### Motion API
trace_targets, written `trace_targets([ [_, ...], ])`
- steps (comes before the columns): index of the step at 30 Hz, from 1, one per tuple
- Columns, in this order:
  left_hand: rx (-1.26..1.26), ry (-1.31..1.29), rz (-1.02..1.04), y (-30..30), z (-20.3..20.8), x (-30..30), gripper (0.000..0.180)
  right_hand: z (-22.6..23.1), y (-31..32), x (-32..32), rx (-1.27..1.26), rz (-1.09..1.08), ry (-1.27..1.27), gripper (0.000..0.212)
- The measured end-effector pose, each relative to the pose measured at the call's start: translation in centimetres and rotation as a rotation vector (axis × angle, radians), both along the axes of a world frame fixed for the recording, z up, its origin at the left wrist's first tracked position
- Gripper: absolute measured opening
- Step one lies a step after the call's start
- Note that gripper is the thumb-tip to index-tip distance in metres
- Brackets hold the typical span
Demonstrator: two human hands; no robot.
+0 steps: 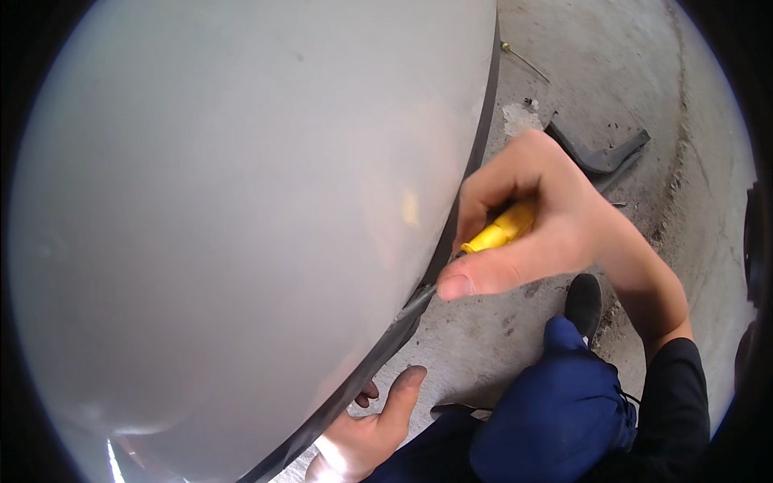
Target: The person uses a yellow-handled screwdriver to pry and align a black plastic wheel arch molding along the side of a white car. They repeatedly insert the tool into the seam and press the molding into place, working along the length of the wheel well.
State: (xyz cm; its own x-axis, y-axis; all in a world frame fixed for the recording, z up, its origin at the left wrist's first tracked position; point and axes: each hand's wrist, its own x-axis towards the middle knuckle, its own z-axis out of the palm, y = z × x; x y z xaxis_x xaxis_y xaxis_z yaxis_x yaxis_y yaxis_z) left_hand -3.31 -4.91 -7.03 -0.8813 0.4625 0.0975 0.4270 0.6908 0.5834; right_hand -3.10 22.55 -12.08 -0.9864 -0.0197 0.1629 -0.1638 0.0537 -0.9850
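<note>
A large, smooth grey panel [241,201], like vehicle bodywork, fills the left side, with a dark strip [478,149] along its curved edge. My right hand [543,209] is closed around the yellow handle of a screwdriver [497,231]. The metal shaft slants down and left to the panel's edge, its tip lying against the strip. Below, my left hand [373,431] is at the underside of the edge, thumb stretched up and apart from the fingers. Those fingers are mostly hidden behind the strip, and I see nothing held there.
On the concrete floor [596,48] lie a second screwdriver [525,62], a bent black trim piece [600,153] and a pale flaky patch [522,119]. My blue-trousered leg [547,410] and dark shoe [584,306] are at lower right. Dark objects [753,241] stand at the right rim.
</note>
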Motion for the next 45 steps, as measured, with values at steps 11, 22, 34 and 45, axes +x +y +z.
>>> trace_targets([
  [11,0.091,-0.095,-0.037,-2.0,1.5,-1.5,0.043,-2.5,-2.2,0.2,-0.147,-0.104,0.063,0.046],
  [22,0.034,-0.015,-0.023,-1.1,0.9,-1.0,0.047,-0.9,-2.0,0.2,-0.080,-0.146,0.173,0.040],
  [34,0.131,0.019,0.025,-1.6,-0.3,-0.4,0.058,-1.4,-2.9,-0.1,-0.290,-0.063,0.149,0.035],
  [45,0.104,-0.005,-0.058,-2.7,-0.4,-0.9,0.058,-0.9,-2.4,0.4,-0.210,-0.027,0.032,0.040],
])
